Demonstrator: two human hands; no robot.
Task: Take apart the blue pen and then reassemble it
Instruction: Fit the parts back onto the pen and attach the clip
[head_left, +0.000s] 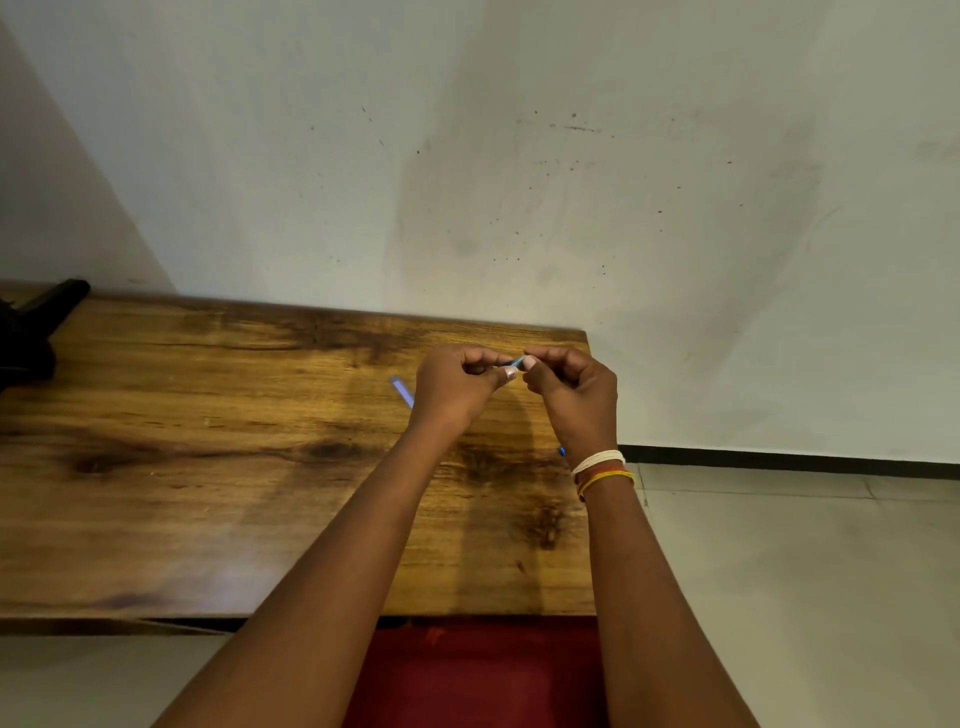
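My left hand (454, 382) and my right hand (571, 387) meet above the far right part of the wooden table (208, 441). Both pinch a small blue pen part (518, 361) between thumbs and fingertips; only a short bit shows between them. A pale blue, see-through pen tube (402, 391) sticks out to the left behind my left hand; whether that hand holds it or it lies on the table is unclear. A small blue tip (561, 451) peeks out beside my right wrist, mostly hidden.
A black object (31, 327) sits at the table's far left edge. The wall rises right behind the table. The table's right edge lies just under my right hand, with tiled floor (779, 571) beyond. Red cloth (478, 670) shows below the near edge.
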